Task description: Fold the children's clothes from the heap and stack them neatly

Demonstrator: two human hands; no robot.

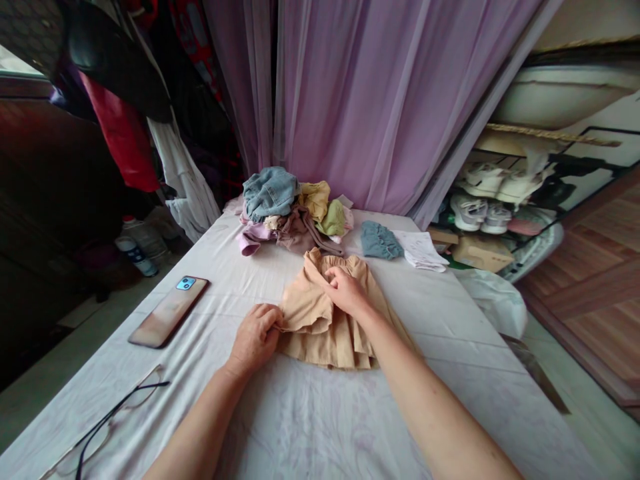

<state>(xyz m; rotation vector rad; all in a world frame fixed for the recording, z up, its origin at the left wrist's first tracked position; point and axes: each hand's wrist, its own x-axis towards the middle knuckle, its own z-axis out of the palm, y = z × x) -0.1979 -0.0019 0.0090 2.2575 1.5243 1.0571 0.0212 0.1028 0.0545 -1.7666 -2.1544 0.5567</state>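
Soft, even indoor light fills the scene, with no hard beam anywhere. A small window pane (15, 63) at the far left burns out to near white, while the pale lilac sheer curtain (380, 100) at the far end glows gently. The left side sinks into deep shadow, and the dark hanging clothes (115, 73) there lose most detail. A tan pleated cloth skirt (325, 333) shows only faint shadows in its folds. Glare streaks the glossy back of a rose-toned smartphone (169, 312). The wide lens bows the white cloth-covered surface (400, 427) and the brown wooden floor (590, 280), and fine detail turns soft toward the edges.
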